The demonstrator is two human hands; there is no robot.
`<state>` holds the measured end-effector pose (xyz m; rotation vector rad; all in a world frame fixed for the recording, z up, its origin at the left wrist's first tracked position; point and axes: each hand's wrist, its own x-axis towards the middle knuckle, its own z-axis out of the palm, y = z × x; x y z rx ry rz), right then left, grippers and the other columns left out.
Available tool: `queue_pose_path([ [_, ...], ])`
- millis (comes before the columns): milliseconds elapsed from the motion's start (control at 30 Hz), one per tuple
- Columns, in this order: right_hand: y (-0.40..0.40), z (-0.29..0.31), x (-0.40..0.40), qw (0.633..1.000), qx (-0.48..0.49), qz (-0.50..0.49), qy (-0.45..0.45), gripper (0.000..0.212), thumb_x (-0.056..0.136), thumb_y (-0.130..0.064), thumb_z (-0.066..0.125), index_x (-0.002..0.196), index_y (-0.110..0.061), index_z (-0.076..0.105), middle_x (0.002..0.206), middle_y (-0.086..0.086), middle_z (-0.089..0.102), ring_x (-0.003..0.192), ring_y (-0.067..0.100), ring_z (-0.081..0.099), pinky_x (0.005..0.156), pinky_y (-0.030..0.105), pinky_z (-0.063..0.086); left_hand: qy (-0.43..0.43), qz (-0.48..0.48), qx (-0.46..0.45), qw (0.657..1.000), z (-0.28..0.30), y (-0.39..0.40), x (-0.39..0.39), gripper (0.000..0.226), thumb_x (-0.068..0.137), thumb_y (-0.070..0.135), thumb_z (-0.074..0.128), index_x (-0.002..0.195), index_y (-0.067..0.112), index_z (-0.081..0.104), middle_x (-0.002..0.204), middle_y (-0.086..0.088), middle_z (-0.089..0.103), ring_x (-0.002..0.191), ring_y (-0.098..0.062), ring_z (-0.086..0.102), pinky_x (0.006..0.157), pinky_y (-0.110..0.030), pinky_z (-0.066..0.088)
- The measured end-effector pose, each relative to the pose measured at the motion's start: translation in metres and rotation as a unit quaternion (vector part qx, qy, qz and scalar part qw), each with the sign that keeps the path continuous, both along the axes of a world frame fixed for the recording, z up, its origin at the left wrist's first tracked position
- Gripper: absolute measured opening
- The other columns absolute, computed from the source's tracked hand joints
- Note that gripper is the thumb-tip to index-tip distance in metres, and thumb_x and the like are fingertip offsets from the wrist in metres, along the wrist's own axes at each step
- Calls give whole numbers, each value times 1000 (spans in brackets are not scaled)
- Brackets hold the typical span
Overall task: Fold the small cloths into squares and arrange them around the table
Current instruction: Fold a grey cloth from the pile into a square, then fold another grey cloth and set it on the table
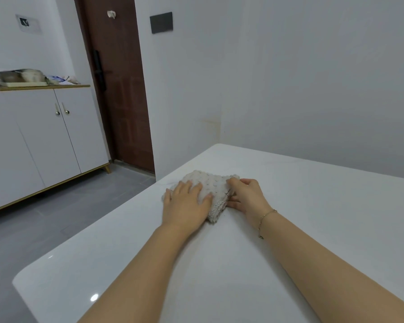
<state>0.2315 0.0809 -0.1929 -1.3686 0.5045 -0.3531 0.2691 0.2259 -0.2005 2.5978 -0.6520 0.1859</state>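
Observation:
A small off-white knobbly cloth [211,183], folded into a rough square, lies on the white table [313,206] near its far left edge. My left hand [187,201] lies flat on the cloth's left half, fingers straight and spread, pressing it down. My right hand [246,194] is at the cloth's right edge, its fingers curled over the top of that edge and its thumb against the side. Part of the cloth is hidden under both hands.
The table's left edge drops to a grey tiled floor [56,217]. A white cabinet [40,141] with clutter on top stands at the left wall beside a dark brown door [119,89]. White walls close in behind and to the right of the table.

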Motion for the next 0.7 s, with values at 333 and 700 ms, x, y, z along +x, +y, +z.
queue_pose_path([
  [333,5,-3,-16,980,-176,-75,-46,30,89,-15,56,118,-13,50,104,1,61,88,13,61,80,25,51,-14,-2,42,999,-9,-2,-2,67,93,63,19,151,30,14,161,2,3,147,-14,-6,118,-42,-8],
  [700,-21,1,-124,726,-685,-29,61,64,95,-46,26,150,-14,21,157,4,20,145,19,20,118,32,11,-232,-47,30,971,2,-13,-66,60,89,46,28,144,23,38,153,-8,32,142,-25,28,115,-46,8],
])
